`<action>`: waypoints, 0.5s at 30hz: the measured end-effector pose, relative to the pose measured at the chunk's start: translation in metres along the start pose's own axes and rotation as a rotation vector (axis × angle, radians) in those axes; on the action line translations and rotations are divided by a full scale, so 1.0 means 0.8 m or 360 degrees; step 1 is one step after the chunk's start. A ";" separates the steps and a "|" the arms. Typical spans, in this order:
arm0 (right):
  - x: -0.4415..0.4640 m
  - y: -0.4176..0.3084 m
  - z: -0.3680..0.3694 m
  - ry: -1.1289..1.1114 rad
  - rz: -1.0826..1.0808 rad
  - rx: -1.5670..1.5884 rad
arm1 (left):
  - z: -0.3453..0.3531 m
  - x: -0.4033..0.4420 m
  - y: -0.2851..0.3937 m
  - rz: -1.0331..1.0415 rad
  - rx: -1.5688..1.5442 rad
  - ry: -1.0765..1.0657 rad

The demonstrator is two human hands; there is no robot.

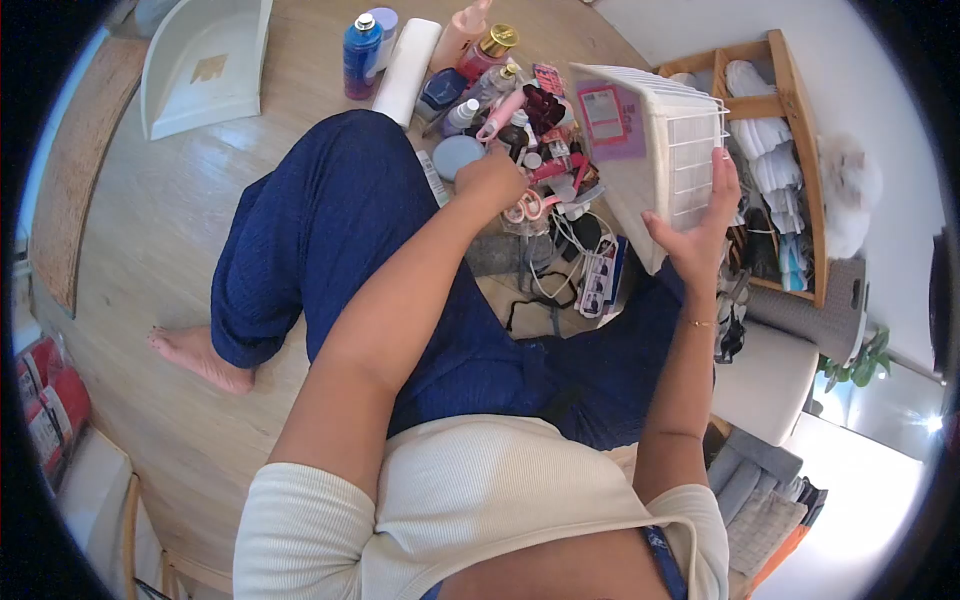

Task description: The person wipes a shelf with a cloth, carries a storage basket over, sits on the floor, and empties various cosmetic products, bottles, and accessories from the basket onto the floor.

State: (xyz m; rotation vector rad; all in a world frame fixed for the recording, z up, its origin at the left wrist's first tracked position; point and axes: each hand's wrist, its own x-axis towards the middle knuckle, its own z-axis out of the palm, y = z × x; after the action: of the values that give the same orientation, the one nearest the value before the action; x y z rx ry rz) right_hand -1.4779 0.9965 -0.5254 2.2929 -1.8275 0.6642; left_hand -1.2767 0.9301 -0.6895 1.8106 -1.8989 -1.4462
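Note:
My right hand (700, 220) grips the near end of a white wire basket (690, 140) with a pale lining, thumb on one side and fingers along the wires. The basket is tipped on its side, mouth towards a heap of toiletries, with a pink-framed packet (606, 115) showing at the mouth. My left hand (490, 180) reaches into the heap, its fingers curled and mostly hidden; what they hold cannot be made out. Close by are a round light-blue lid (458, 157), a pink tube-like item (501, 116), pink-handled scissors (530, 206) and a dark red scrunchie (543, 108).
Bottles stand behind the heap, including a blue spray can (362, 55) beside a white roll (408, 70). White cables (560, 285) lie near my leg. A wooden shelf (790, 130) is at right, with a white fluffy object (848, 195) beside it. A dustpan (207, 65) lies at upper left.

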 end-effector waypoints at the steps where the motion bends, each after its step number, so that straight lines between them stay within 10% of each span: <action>1: -0.002 0.001 0.001 -0.0024 0.0010 -0.0026 | -0.001 -0.001 0.001 -0.0011 0.0011 -0.0022; 15: -0.024 0.030 -0.014 0.0130 0.0034 0.0007 | -0.003 0.000 0.001 -0.0016 0.0033 -0.0071</action>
State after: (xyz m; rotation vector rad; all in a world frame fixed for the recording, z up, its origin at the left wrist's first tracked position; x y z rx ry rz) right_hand -1.5065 1.0116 -0.5276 2.2173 -1.8177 0.7539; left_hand -1.2757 0.9289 -0.6876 1.8146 -1.9357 -1.4878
